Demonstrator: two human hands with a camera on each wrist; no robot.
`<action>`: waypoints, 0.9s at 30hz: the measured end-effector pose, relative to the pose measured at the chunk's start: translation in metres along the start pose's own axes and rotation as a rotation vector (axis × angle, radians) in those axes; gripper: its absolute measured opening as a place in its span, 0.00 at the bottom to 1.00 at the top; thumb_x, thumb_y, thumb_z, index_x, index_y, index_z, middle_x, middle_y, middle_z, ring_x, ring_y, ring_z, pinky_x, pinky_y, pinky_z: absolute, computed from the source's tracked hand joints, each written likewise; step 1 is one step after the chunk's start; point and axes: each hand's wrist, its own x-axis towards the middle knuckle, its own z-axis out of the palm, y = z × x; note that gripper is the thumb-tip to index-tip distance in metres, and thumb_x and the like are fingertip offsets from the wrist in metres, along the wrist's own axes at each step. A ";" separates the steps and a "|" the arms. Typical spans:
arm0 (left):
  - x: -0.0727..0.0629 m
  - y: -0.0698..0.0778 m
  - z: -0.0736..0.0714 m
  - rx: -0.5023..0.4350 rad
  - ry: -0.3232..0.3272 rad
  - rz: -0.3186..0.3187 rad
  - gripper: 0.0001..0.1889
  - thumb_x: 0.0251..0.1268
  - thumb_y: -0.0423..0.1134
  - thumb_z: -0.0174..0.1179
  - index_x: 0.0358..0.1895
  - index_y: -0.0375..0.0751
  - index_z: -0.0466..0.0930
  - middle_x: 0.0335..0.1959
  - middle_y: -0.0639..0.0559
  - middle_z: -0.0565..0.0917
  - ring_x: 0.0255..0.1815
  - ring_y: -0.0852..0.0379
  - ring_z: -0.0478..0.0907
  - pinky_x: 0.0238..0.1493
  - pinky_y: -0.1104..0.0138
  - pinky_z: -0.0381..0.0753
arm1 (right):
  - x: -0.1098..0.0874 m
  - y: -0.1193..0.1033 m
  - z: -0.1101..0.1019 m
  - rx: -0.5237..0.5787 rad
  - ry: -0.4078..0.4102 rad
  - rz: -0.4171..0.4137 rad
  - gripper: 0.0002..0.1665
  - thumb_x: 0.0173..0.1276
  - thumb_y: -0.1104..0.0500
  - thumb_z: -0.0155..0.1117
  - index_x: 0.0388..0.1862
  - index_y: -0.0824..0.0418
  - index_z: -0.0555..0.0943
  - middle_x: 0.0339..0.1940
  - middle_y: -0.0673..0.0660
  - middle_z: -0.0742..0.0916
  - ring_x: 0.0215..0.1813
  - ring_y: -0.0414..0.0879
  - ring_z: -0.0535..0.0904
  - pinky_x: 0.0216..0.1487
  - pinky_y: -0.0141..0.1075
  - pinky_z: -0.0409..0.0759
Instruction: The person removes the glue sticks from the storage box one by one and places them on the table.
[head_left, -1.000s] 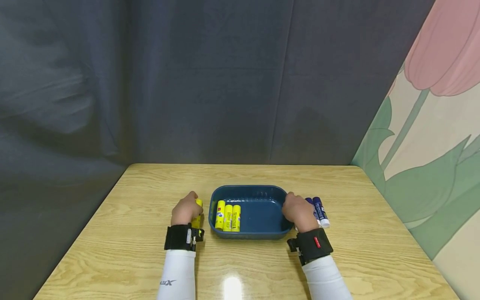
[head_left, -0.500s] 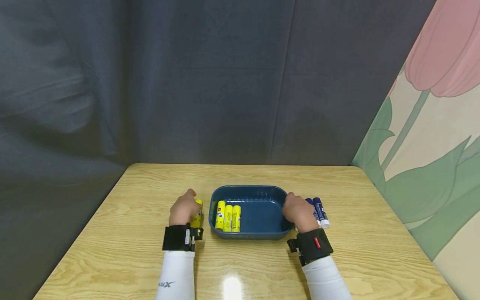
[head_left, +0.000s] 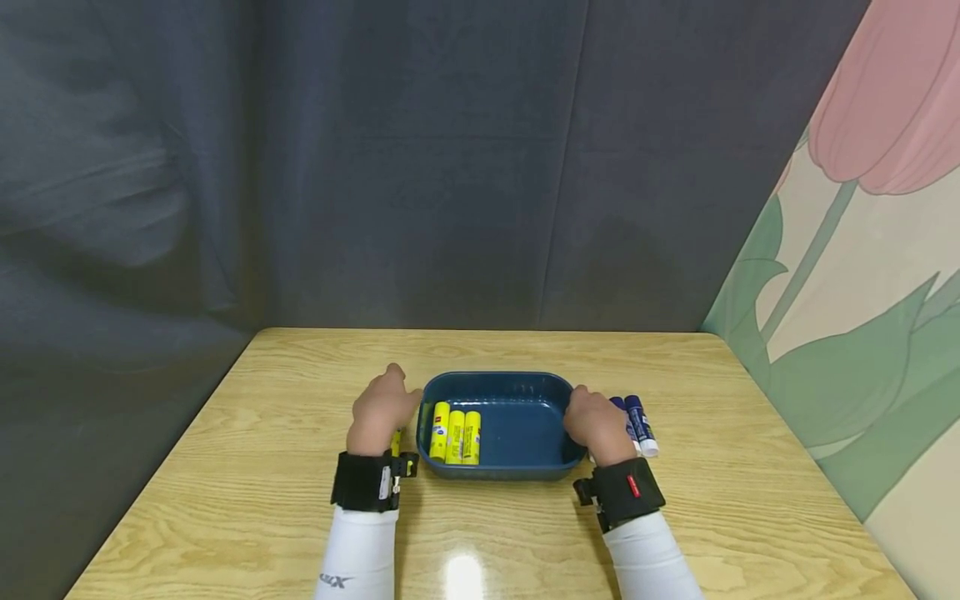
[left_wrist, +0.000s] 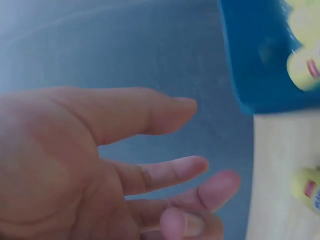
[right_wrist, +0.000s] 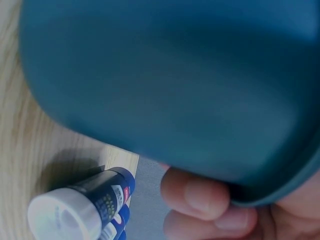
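My left hand hovers at the left end of a dark blue rectangular tub, fingers spread with nothing between them in the left wrist view. A yellow glue stick lies on the table, mostly hidden below that hand. Inside the tub's left half, three yellow glue sticks lie side by side. At the opposite end, my right hand grips the tub's rim; the right wrist view shows its fingers curled against the wall. Navy glue sticks with white ends lie just right of this hand, partly covered by it.
Everything stands on a light wooden table. A dark grey curtain hangs behind it and along the left. To the right rises a wall painted with a tulip.
My left hand has let go of the yellow glue stick on the table, opened its fingers and moved up and right toward the tub. The right hand and tub have stayed in place.
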 end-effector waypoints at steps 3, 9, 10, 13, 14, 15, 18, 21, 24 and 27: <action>-0.008 0.015 -0.001 0.002 0.009 0.025 0.25 0.57 0.47 0.52 0.53 0.34 0.63 0.41 0.42 0.75 0.30 0.52 0.72 0.24 0.62 0.68 | 0.000 0.000 -0.001 0.003 -0.001 -0.002 0.20 0.61 0.60 0.49 0.49 0.71 0.67 0.33 0.64 0.77 0.27 0.52 0.71 0.29 0.49 0.69; -0.016 0.038 0.014 0.038 0.019 0.100 0.26 0.57 0.48 0.53 0.54 0.34 0.63 0.35 0.44 0.76 0.23 0.54 0.72 0.20 0.64 0.68 | 0.001 0.000 0.001 0.003 -0.002 0.003 0.20 0.61 0.60 0.50 0.49 0.71 0.67 0.34 0.65 0.78 0.29 0.51 0.71 0.31 0.51 0.69; -0.016 0.041 0.017 0.046 0.015 0.114 0.26 0.57 0.48 0.54 0.54 0.34 0.63 0.34 0.44 0.75 0.23 0.54 0.71 0.20 0.64 0.68 | 0.001 0.000 0.001 0.004 -0.001 0.005 0.20 0.61 0.60 0.50 0.49 0.71 0.67 0.33 0.64 0.78 0.28 0.51 0.72 0.31 0.50 0.69; -0.017 0.049 0.028 0.084 -0.004 0.136 0.29 0.56 0.48 0.54 0.57 0.34 0.61 0.38 0.43 0.75 0.27 0.52 0.73 0.23 0.61 0.70 | 0.001 0.000 0.002 0.003 -0.001 0.010 0.20 0.61 0.60 0.50 0.49 0.71 0.67 0.33 0.64 0.77 0.28 0.51 0.71 0.30 0.50 0.69; -0.017 0.052 0.032 0.098 -0.013 0.141 0.30 0.56 0.48 0.54 0.58 0.34 0.60 0.38 0.42 0.75 0.27 0.51 0.73 0.24 0.60 0.70 | 0.001 0.000 0.002 0.003 0.000 0.012 0.20 0.61 0.59 0.49 0.49 0.70 0.67 0.32 0.64 0.77 0.28 0.51 0.71 0.30 0.49 0.69; -0.016 0.054 0.036 0.107 -0.026 0.140 0.32 0.56 0.48 0.54 0.60 0.34 0.58 0.37 0.42 0.76 0.27 0.51 0.73 0.24 0.60 0.69 | 0.001 0.000 0.002 0.002 0.000 0.012 0.20 0.61 0.60 0.49 0.49 0.70 0.67 0.32 0.64 0.77 0.27 0.51 0.71 0.30 0.49 0.69; -0.016 0.059 0.047 0.136 -0.065 0.144 0.34 0.56 0.49 0.54 0.62 0.35 0.55 0.31 0.44 0.76 0.22 0.51 0.72 0.23 0.59 0.68 | 0.001 0.000 0.002 0.000 0.002 0.012 0.20 0.61 0.59 0.49 0.49 0.70 0.67 0.31 0.63 0.77 0.27 0.51 0.71 0.30 0.50 0.69; -0.015 0.062 0.055 0.164 -0.107 0.137 0.34 0.56 0.49 0.54 0.63 0.36 0.55 0.30 0.45 0.76 0.20 0.52 0.71 0.22 0.59 0.67 | 0.002 0.000 0.002 -0.001 0.004 0.008 0.19 0.61 0.59 0.49 0.49 0.70 0.67 0.31 0.63 0.77 0.27 0.51 0.71 0.30 0.50 0.69; -0.015 0.064 0.061 0.199 -0.134 0.128 0.32 0.55 0.49 0.55 0.61 0.36 0.59 0.36 0.43 0.76 0.25 0.50 0.73 0.26 0.57 0.69 | 0.003 0.001 0.002 -0.004 0.006 0.006 0.19 0.61 0.59 0.49 0.48 0.70 0.67 0.30 0.63 0.77 0.27 0.51 0.71 0.30 0.49 0.69; -0.014 0.065 0.067 0.223 -0.148 0.126 0.30 0.55 0.49 0.55 0.58 0.36 0.62 0.38 0.43 0.75 0.27 0.51 0.73 0.26 0.57 0.69 | 0.003 0.001 0.002 -0.005 0.008 0.003 0.19 0.61 0.59 0.49 0.48 0.70 0.68 0.30 0.63 0.77 0.27 0.51 0.71 0.29 0.48 0.69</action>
